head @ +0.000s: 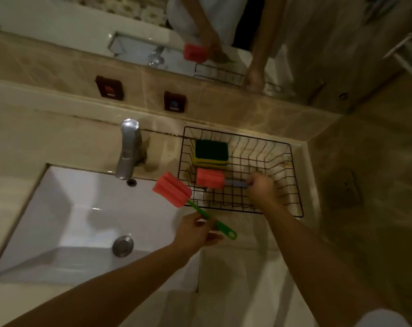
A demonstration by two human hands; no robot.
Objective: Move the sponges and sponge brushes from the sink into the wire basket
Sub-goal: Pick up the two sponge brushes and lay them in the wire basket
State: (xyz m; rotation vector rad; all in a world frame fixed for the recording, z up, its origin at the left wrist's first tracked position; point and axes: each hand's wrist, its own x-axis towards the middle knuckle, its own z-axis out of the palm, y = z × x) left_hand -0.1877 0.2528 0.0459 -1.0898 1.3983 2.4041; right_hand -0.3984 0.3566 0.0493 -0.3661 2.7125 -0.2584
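Note:
A black wire basket [294, 175] stands on the counter to the right of the white sink [65, 208]. Inside it, at the back left, lie stacked green-and-yellow sponges [211, 153]. My right hand [261, 187] is inside the basket, closed around the blue handle of a sponge brush with a pink head [210, 178], which rests on the basket floor. My left hand [195, 232] grips the green handle of a second pink-headed sponge brush [172, 190], held in the air over the sink's right edge, just left of the basket. No sponge shows in the sink.
A chrome tap [128, 149] rises behind the sink, and a round drain plug [123, 246] sits in the basin. Two dark square plates [109, 87] are fixed on the tiled back wall. Above is a mirror. A tiled side wall closes the right.

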